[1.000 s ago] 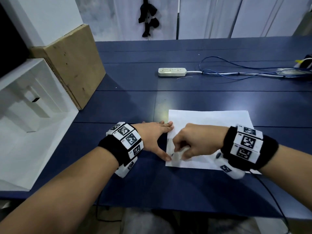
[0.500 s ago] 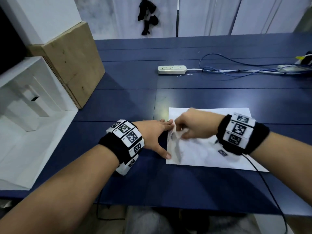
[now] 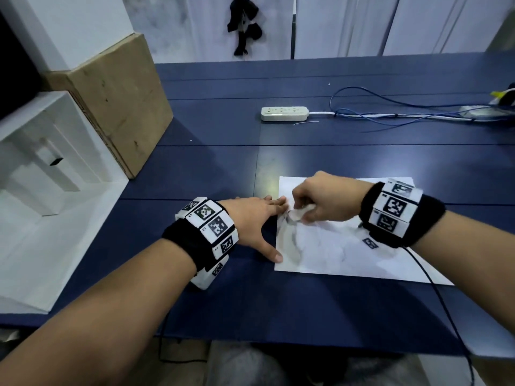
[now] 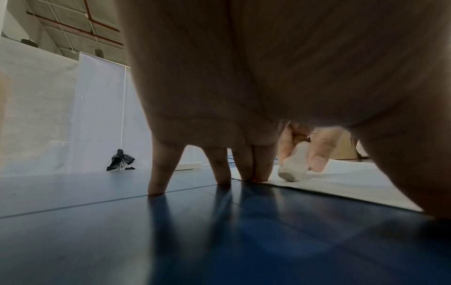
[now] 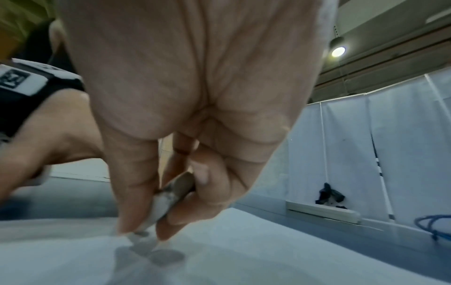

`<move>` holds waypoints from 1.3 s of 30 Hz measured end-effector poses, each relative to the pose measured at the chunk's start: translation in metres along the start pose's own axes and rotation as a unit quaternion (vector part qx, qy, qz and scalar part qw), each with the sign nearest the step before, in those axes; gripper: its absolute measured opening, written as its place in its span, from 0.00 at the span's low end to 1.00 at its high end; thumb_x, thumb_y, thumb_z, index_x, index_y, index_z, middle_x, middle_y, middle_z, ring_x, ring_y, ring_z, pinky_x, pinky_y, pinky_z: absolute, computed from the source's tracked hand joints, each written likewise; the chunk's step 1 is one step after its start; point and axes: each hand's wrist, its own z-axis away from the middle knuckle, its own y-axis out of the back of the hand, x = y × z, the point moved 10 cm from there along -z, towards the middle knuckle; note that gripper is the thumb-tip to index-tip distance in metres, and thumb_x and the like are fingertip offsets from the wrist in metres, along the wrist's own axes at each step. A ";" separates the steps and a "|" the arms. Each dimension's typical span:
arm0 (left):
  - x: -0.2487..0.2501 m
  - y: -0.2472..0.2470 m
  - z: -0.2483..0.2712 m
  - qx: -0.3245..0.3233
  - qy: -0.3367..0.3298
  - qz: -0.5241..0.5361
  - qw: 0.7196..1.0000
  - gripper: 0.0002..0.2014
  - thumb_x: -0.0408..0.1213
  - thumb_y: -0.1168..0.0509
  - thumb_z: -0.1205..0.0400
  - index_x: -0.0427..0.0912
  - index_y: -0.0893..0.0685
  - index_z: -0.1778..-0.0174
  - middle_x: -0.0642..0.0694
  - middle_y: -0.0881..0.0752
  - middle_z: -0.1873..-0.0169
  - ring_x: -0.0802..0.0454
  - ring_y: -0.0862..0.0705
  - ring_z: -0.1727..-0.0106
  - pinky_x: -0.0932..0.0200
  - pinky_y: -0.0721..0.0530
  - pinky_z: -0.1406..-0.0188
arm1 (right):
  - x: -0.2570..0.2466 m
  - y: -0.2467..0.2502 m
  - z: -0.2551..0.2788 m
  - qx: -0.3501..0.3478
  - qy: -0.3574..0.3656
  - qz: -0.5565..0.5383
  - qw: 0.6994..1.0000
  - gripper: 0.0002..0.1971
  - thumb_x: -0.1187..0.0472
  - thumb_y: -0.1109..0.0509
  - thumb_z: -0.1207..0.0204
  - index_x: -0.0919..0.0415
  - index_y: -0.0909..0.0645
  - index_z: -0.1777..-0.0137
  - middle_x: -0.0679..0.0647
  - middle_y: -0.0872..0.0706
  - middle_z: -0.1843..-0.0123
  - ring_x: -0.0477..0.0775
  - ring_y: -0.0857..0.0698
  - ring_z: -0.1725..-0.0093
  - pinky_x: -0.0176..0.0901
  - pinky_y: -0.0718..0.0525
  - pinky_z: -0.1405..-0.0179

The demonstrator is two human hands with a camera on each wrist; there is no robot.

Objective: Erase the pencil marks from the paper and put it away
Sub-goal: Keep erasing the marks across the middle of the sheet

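A white sheet of paper [image 3: 348, 252] with grey pencil smudges near its left edge lies on the blue table [image 3: 223, 168]. My right hand [image 3: 320, 201] pinches a white eraser [image 3: 296, 214] and presses its tip on the paper close to the upper left corner. The right wrist view shows the eraser [image 5: 163, 204] between thumb and fingers, touching the sheet [image 5: 244, 250]. My left hand [image 3: 259, 221] lies flat with straight spread fingers, fingertips and thumb on the paper's left edge. In the left wrist view the fingers [image 4: 253, 165] stand on the table beside the eraser [image 4: 292, 165].
A white open shelf unit [image 3: 41, 190] and a wooden box [image 3: 117, 101] stand at the left. A white power strip [image 3: 284, 113] with blue cables [image 3: 390, 110] lies across the far side of the table. A cable hangs from my right wrist over the front edge.
My right hand with the eraser has moved from the paper's lower left part up toward its upper left corner. The left hand has stayed on the paper's edge.
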 end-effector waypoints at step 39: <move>-0.001 0.000 -0.006 0.002 -0.006 0.003 1.000 0.64 0.74 0.28 0.40 0.51 0.51 0.14 0.62 0.54 0.16 0.55 0.49 0.15 0.42 0.39 0.19 | 0.008 -0.006 0.021 -0.018 0.006 -0.009 1.000 0.10 0.54 0.24 0.28 0.54 0.16 0.49 0.45 0.16 0.59 0.51 0.17 0.56 0.42 0.22 0.57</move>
